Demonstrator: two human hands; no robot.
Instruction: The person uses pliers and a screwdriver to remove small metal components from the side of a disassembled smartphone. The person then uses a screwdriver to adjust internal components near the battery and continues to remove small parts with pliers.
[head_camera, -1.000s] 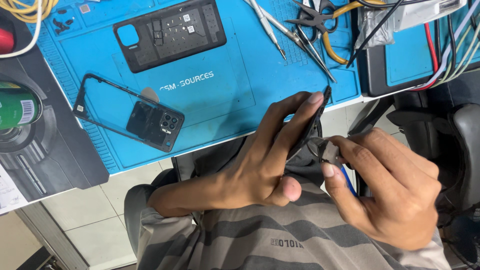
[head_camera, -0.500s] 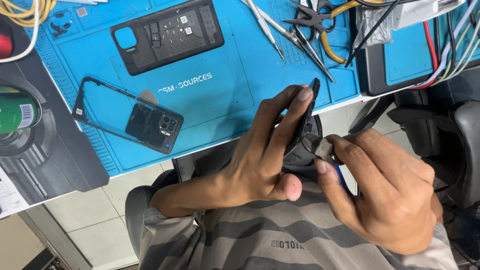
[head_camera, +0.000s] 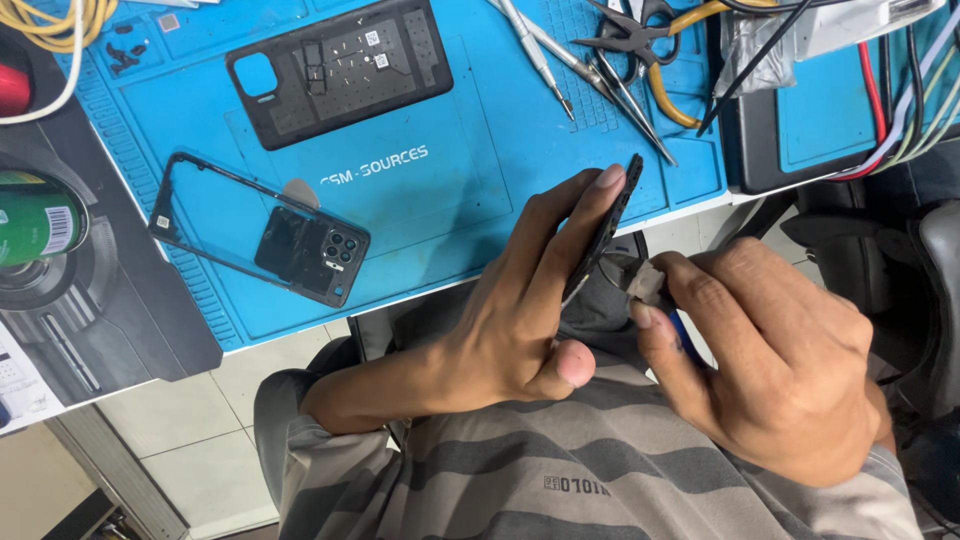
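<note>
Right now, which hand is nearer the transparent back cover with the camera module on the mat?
Left. The left hand, holding a phone edge-on, sits just right of the transparent back cover. The right hand is farther right, beyond the phone.

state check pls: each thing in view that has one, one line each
Left hand: gripping the phone body by its edges.
Phone body: held edge-on, off the mat.
Right hand: pinching a small grey piece beside the phone body.
Back cover: removed, inner side up on the blue mat.
Phone frame: detached, flat on the mat.
Tweezers: lying unused.
</note>
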